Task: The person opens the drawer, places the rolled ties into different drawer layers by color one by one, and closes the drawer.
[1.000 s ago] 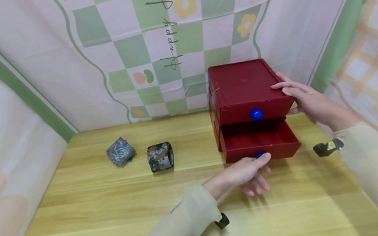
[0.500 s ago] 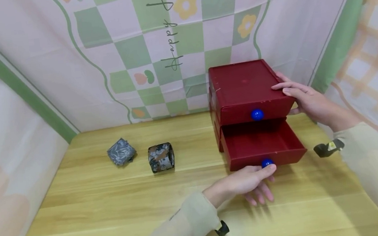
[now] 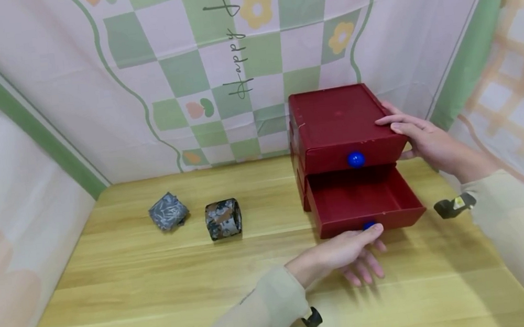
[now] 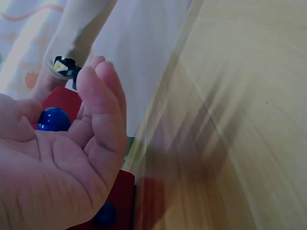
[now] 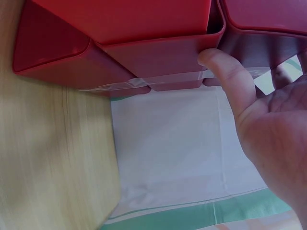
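A dark red drawer cabinet (image 3: 338,116) stands at the right of the table, its middle drawer (image 3: 336,228) pulled out and bare inside. My left hand (image 3: 339,253) pinches that drawer's blue knob (image 4: 54,119) between thumb and forefinger, while the other fingers spread below it. On the cabinet's right side rests my right hand (image 3: 423,140), with fingers over the top edge. In the right wrist view its thumb (image 5: 230,76) presses the side wall. The shut top drawer carries another blue knob (image 3: 356,159).
Left of the cabinet lie a camouflage-patterned, hollow roll (image 3: 223,219) and a grey folded cloth-like bundle (image 3: 168,212) with pale lines. A patterned curtain (image 3: 215,73) hangs behind the wooden table (image 3: 161,299). Clear tape (image 5: 172,79) runs along the cabinet's side.
The middle drawer has slid farther out toward me, with my left hand on its knob; in the last half second it has barely moved. My right hand stays on the cabinet.
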`<state>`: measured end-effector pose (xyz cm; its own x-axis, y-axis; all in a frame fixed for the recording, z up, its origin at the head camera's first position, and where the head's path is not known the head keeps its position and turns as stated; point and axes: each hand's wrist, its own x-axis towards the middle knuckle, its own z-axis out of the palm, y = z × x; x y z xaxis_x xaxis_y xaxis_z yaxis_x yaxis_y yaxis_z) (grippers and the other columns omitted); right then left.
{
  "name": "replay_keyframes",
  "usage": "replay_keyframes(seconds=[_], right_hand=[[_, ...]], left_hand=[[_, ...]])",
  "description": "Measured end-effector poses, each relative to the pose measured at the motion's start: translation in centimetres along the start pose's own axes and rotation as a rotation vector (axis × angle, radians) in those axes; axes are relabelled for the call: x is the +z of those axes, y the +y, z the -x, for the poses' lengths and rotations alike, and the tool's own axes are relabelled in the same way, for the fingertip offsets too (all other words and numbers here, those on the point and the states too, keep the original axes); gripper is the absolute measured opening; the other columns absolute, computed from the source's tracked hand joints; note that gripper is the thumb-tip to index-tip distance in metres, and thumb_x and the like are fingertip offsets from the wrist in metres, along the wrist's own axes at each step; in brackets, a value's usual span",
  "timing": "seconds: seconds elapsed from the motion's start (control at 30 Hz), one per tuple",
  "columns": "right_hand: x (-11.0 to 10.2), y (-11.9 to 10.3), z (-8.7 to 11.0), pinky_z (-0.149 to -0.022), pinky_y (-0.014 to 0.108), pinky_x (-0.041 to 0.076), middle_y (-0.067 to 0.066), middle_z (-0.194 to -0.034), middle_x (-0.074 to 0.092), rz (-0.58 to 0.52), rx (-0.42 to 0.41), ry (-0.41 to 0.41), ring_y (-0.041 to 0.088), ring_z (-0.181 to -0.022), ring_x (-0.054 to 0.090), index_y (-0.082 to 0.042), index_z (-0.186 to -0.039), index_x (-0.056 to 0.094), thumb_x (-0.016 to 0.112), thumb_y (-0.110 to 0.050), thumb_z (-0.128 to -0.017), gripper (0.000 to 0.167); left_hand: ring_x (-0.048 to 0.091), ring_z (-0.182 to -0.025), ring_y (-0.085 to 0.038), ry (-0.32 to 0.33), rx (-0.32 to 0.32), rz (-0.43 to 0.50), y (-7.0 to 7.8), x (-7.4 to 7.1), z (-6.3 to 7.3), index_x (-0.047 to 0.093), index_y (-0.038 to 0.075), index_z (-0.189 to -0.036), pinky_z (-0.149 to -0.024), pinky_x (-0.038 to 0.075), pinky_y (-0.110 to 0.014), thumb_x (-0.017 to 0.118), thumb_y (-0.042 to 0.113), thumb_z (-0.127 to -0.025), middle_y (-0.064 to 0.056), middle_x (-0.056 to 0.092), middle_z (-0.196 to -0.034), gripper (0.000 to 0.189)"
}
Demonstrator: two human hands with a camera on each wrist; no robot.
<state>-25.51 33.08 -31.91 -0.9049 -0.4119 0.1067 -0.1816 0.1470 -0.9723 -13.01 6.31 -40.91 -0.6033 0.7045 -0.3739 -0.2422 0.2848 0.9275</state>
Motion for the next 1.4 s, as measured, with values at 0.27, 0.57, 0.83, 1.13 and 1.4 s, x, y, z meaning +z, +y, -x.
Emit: replay_keyframes(seconds=[0.27, 0.57, 0.83, 1.13, 1.4], right_hand=[[0.1, 0.0, 0.1, -0.074, 0.035, 0.06, -0.014, -0.17, 0.0, -0.001, -0.003, 0.003, 0.026, -0.149, 0.011, -0.014, -0.149, 0.051, 0.039, -0.023, -0.112, 0.04], [0.2, 0.0, 0.0, -0.074, 0.035, 0.06, -0.014, -0.169, 0.0, 0.002, -0.003, 0.006, 0.028, -0.148, 0.014, -0.014, -0.149, 0.051, 0.039, -0.023, -0.111, 0.04], [0.3, -0.1, 0.1, -0.072, 0.034, 0.06, -0.014, -0.17, 0.0, -0.03, -0.011, 0.002, 0.027, -0.148, 0.015, -0.013, -0.148, 0.052, 0.039, -0.022, -0.112, 0.04], [0.2, -0.1, 0.2, -0.073, 0.034, 0.06, -0.014, -0.17, 0.0, -0.025, -0.006, 0.002, 0.027, -0.149, 0.011, -0.014, -0.148, 0.051, 0.039, -0.022, -0.112, 0.04], [0.3, -0.1, 0.2, -0.074, 0.034, 0.06, -0.013, -0.17, 0.0, -0.007, -0.004, 0.008, 0.028, -0.149, 0.011, -0.015, -0.149, 0.051, 0.039, -0.023, -0.111, 0.04]], left_hand=[[0.061, -0.054, -0.017, 0.036, 0.014, 0.023, -0.3, 0.3, 1.0, 0.066, 0.014, -0.112, -0.045, 0.049, -0.027, 0.039, 0.064, -0.103, -0.005, 0.072, -0.077, 0.057], [0.06, -0.051, -0.015, 0.02, 0.009, 0.021, -0.6, 1.4, 1.8, 0.065, 0.013, -0.11, -0.042, 0.048, -0.026, 0.038, 0.062, -0.104, -0.003, 0.072, -0.074, 0.056], [0.06, -0.051, -0.015, -0.004, 0.012, 0.014, -0.8, 1.8, 2.2, 0.063, 0.014, -0.11, -0.042, 0.048, -0.026, 0.036, 0.062, -0.104, -0.003, 0.071, -0.073, 0.056], [0.061, -0.052, -0.015, -0.008, 0.021, -0.007, -1.3, 1.7, 1.9, 0.063, 0.016, -0.111, -0.042, 0.048, -0.027, 0.036, 0.063, -0.104, -0.002, 0.071, -0.074, 0.055], [0.061, -0.052, -0.015, -0.018, 0.031, -0.001, -1.6, 1.6, 1.7, 0.063, 0.016, -0.112, -0.042, 0.048, -0.027, 0.036, 0.063, -0.104, -0.002, 0.071, -0.075, 0.055]])
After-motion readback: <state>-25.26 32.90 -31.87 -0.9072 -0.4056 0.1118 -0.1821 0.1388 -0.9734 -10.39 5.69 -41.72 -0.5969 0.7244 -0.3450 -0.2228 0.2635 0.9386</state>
